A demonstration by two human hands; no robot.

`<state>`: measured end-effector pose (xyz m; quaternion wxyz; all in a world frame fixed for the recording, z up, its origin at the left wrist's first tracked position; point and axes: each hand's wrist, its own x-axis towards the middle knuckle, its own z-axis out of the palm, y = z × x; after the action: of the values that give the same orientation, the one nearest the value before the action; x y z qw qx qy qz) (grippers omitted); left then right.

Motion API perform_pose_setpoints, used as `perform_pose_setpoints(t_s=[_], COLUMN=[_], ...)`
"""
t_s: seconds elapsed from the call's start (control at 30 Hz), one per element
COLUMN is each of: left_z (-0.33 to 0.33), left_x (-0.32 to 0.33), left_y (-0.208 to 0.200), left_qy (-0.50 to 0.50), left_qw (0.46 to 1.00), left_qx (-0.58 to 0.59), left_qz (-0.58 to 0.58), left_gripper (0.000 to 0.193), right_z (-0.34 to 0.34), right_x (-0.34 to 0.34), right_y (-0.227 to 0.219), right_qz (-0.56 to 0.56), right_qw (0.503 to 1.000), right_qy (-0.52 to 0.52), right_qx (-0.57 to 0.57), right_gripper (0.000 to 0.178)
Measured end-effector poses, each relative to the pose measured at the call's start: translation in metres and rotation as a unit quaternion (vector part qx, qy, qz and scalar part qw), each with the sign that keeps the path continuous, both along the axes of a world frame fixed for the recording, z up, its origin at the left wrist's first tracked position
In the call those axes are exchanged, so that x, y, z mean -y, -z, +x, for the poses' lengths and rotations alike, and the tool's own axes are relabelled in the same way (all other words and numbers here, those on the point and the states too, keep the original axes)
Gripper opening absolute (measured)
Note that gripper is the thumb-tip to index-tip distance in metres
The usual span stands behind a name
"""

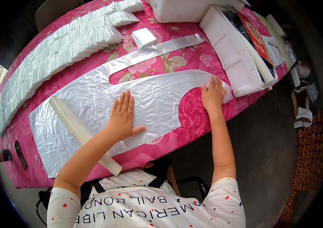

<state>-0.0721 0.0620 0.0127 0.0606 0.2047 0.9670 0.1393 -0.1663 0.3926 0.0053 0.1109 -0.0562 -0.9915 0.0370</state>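
Note:
A thin, shiny whitish plastic sheet (89,95), cut like an apron with a long strip and curved cutouts, lies spread and wrinkled on the table. My left hand (121,119) rests flat on its middle, fingers stretched out and thumb apart. At the narrow right end of the sheet, beside the round cutout, my right hand (212,95) lies palm down with its fingers extended. A pale round tube (68,116) lies slantwise across the left part of the sheet, passing under my left forearm and over the table's near edge.
Long rows of folded white packets (63,49) fill the far left. One folded white stack (143,38) sits beyond the strip. A white foam box (230,53) stands right, another (180,9) behind. A dark flat object (20,155) lies left on the pink flowered tablecloth (195,110).

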Motion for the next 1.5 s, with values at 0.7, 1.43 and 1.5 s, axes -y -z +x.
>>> perform_pose_setpoints(t_s=[0.7,1.43,1.5], left_z=[0.109,0.043,0.044], left_x=[0.128,0.002,0.003], left_y=[-0.023,-0.019,-0.019], left_qy=[-0.211,-0.111,-0.111], left_qw=[0.964,0.983,0.984], left_qx=[-0.145,-0.085,-0.082], left_qz=[0.076,0.121,0.114], left_gripper=[0.075,0.062,0.062], right_z=[0.075,-0.001,0.0], right_x=[0.16,-0.069,-0.064], right_y=[-0.01,0.013,0.011], right_qz=[-0.105,-0.023,-0.022], right_qw=[0.892,0.991,0.992], right_qy=[-0.428,-0.108,-0.094], right_qx=[0.1,-0.071,-0.086], right_gripper=[0.068,0.035,0.029])
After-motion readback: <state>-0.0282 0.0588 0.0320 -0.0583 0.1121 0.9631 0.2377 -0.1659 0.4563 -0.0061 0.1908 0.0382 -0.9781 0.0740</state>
